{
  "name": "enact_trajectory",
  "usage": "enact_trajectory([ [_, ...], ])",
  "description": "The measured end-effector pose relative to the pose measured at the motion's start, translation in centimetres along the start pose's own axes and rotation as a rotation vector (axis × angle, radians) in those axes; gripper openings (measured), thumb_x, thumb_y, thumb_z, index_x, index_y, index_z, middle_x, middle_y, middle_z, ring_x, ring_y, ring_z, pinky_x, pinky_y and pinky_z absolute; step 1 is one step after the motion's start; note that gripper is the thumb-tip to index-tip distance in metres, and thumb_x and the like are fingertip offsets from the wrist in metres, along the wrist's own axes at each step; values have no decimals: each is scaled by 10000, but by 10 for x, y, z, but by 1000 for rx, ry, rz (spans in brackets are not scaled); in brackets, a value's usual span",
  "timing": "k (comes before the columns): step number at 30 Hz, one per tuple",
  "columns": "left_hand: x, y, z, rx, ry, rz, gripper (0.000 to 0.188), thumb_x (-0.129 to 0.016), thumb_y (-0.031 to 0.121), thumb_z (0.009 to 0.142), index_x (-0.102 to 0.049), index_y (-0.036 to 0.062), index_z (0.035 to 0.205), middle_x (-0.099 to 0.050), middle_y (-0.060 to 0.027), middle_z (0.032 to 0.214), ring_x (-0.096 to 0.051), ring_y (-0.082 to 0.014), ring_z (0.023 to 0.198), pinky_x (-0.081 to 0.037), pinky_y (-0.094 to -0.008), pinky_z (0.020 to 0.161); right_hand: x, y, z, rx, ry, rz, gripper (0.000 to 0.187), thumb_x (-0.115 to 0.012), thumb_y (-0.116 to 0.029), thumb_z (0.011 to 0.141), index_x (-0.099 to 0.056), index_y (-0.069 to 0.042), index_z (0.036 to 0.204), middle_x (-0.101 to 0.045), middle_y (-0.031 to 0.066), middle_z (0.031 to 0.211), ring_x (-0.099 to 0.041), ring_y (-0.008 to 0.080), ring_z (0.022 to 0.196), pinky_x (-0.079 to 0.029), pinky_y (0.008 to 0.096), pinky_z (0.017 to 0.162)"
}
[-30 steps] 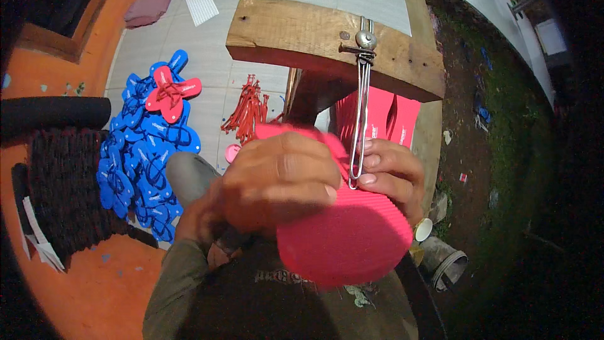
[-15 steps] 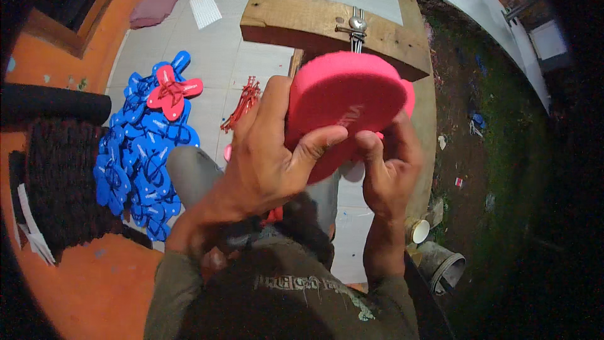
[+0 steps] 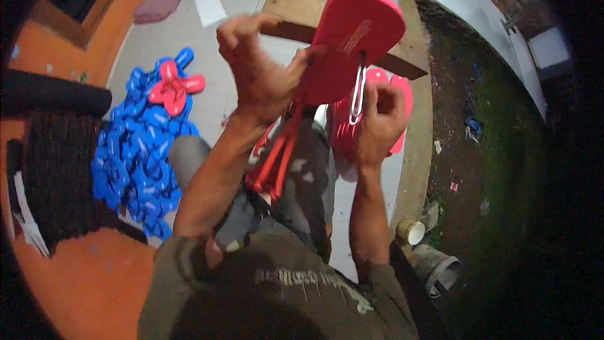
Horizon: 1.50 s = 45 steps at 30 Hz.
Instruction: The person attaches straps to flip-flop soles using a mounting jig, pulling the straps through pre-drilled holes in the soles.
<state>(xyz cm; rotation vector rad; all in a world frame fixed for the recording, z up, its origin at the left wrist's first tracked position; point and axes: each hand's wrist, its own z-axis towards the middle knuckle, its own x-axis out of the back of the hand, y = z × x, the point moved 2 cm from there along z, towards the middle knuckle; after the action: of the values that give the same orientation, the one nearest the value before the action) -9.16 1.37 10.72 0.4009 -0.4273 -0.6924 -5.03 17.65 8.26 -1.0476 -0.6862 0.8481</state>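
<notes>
A pink flip-flop sole [image 3: 358, 28] stands tilted in front of the wooden beam. A looped metal prong [image 3: 357, 97] sticks out toward me from a dark hole in it. My left hand [image 3: 258, 66] is beside the sole's left edge, fingers spread, its thumb overlapping the edge; whether it touches is unclear. My right hand [image 3: 382, 126] is curled just right of the prong, thumb and fingers close together; anything between them is hidden. Behind it lie more pink soles [image 3: 397, 110]. Red straps [image 3: 277, 164] are bunched over my lap, below the sole.
The wooden beam [image 3: 292, 9] crosses ahead of me. At left is a heap of blue flip-flops [image 3: 141, 164] with pink ones [image 3: 173, 88] on top. A white paper [image 3: 210, 8] and a mauve cloth [image 3: 165, 0] lie beyond. Buckets [image 3: 440, 271] stand at right.
The sole, held in both hands before, now stands farther away with the metal prong through it. My left hand has opened and moved left. Red straps now show over my lap.
</notes>
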Motion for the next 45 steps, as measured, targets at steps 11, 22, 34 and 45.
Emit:
enact_trajectory([
  [11,23,-30,-135,1234,-941,-831,218,-584,219,827,-548,15,898,-553,-22,770,-524,-73,697,-427,-230,621,-13,69,-107,-445,-578,-29,290,-570,-272,825,-612,12,870,-605,118,695,-575,162,638,-440,277,591],
  [22,126,-38,-114,993,-991,-478,201,-555,196,827,-528,6,889,-534,-24,653,-502,-98,554,-398,-237,516,88,-5,-121,-90,-581,-387,284,-538,-67,809,-513,-21,1088,-601,107,751,-594,228,660,-460,330,603],
  [34,30,-7,2,531,-228,-845,228,-450,229,891,-435,37,769,-442,-13,701,-427,-117,661,-357,-257,664,72,8,-63,-258,-14,409,197,-521,-144,863,-544,20,971,-578,89,769,-513,100,607,-469,235,607],
  [45,-33,38,51,0,-241,-368,417,-403,375,892,-520,-7,1011,-561,-213,867,-547,-321,800,-424,-377,715,8,-21,6,-50,-229,60,189,-590,-128,803,-606,1,939,-610,61,783,-569,104,648,-477,253,573],
])
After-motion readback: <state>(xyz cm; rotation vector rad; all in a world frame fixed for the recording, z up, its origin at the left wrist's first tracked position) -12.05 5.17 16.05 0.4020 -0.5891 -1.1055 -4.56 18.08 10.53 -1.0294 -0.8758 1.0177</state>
